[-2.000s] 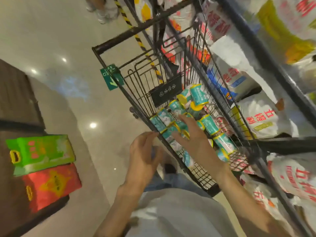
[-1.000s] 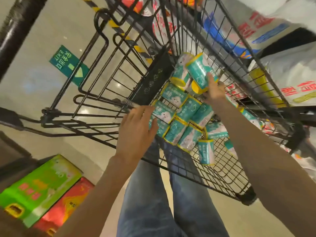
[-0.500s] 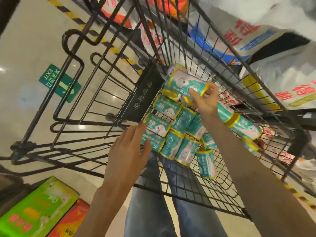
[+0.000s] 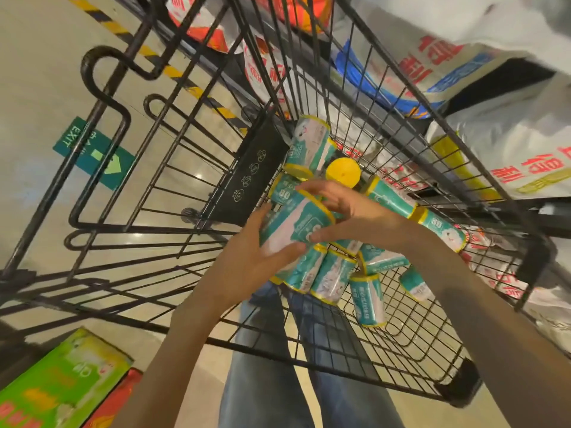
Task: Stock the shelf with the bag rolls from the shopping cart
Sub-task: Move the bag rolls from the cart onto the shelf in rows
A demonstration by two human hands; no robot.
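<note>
At centre frame inside the shopping cart, the right hand has just passed a bag roll into the left hand, both grips now curled around it, ready for shelving.

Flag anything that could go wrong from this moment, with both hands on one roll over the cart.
1. Both the left hand and the right hand hold one roll above the cart; a slip during the handover could drop it back onto the loose pile of rolls.
2. Another roll leans against the cart's wire wall beside the hands and might topple when the held one is lifted out.
</note>
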